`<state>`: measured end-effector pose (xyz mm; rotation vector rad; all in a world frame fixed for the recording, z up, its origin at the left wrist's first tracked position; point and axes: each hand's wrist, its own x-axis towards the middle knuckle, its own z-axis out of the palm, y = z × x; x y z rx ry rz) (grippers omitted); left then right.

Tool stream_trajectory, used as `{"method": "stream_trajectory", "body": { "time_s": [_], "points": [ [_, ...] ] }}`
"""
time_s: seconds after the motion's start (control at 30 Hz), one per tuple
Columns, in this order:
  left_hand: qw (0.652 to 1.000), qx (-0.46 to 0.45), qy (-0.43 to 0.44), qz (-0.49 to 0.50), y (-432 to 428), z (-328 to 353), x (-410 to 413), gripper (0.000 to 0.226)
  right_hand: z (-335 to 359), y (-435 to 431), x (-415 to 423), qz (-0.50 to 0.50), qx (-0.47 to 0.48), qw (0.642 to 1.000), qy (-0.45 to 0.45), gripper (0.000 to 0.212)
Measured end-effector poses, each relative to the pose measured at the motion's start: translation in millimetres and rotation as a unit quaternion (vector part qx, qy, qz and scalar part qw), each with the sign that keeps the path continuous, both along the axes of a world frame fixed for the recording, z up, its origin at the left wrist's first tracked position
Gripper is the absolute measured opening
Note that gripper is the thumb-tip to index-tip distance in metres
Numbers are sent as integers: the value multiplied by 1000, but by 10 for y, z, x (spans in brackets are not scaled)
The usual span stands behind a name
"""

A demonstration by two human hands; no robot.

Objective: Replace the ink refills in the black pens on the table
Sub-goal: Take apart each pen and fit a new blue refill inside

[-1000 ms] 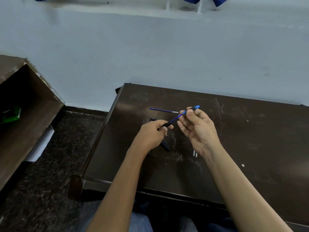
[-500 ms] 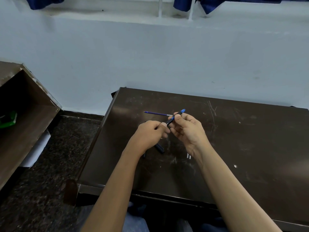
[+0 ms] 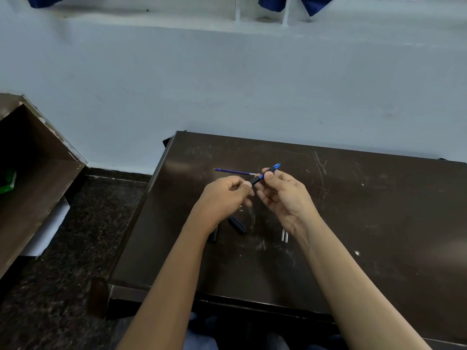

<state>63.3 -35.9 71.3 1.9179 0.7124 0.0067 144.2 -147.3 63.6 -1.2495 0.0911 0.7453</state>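
The light is soft, even and cool; the pale wall (image 3: 227, 84) is the brightest part; the dark table (image 3: 379, 210) carries a dull sheen near its far left corner (a smear rather than a point), so the light seems to come from ahead; the floor (image 3: 63, 286) lies dim; straight edges bow toward the borders; my left hand (image 3: 225, 195), right hand (image 3: 283, 198) and the black pen (image 3: 257, 179) look slightly soft.

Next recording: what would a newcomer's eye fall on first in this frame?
Two bare hands meet above the middle of the dark table, the left hand and right hand gripping a black pen with a blue tip between them. Just beyond it a thin blue refill lies loose on the tabletop. A black pen part lies nearer the person, below the hands.
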Motion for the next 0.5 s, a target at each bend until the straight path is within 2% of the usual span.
{"method": "stream_trajectory", "body": {
  "time_s": [0.13,0.33,0.5],
  "points": [
    [1000,5,-13,-1,15,-48,6,14,-25,13,-6,6,-3,1000,5,9],
    [999,46,-6,2,68,-41,33,31,-50,28,-1,15,4,1000,4,12],
    [997,79,-24,2,59,-45,7,8,-62,12,15,17,9,1000,-5,9]
  ]
}}
